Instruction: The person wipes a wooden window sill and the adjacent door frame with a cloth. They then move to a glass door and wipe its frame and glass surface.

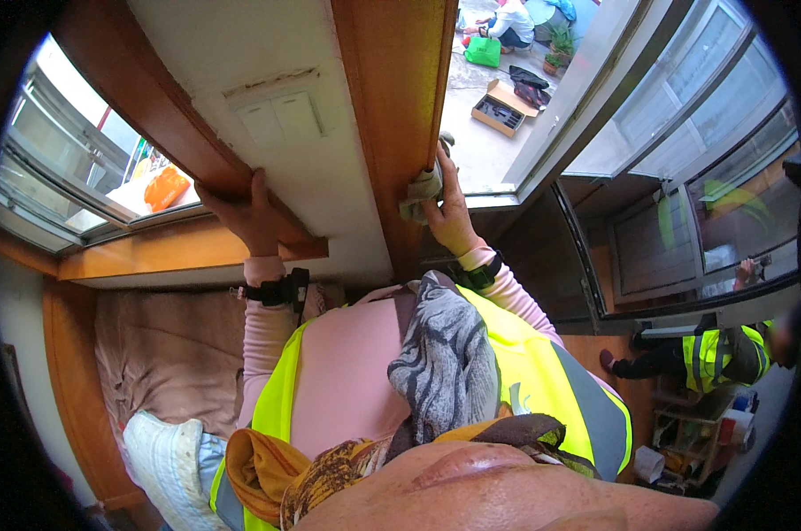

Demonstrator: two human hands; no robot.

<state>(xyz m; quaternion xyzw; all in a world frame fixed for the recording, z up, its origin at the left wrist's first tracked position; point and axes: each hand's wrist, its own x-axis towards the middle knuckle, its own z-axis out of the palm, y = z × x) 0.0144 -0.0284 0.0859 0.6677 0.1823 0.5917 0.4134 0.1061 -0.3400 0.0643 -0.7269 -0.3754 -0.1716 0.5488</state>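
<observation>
My left hand point(242, 222) grips the lower part of a brown wooden window trim point(175, 99), its thumb and fingers on opposite sides. In my right hand point(452, 222) is a folded greyish-green cloth point(424, 189). The cloth presses against the edge of a wooden door frame point(390, 106), and part of it pokes out past the fingers. Between the two strips of wood lies a white wall with a double light switch point(282, 118). A brownish stain point(271, 79) runs along the wall beside the switch.
A bed with a brown cover point(168, 352) lies at left, below a wooden sill point(155, 255). A metal-framed glazed panel point(679, 245) stands at right. Behind it is a person in a yellow vest point(726, 358), near a cluttered shelf point(692, 431). Outside are an open cardboard box point(503, 109) and a crouching person point(510, 23).
</observation>
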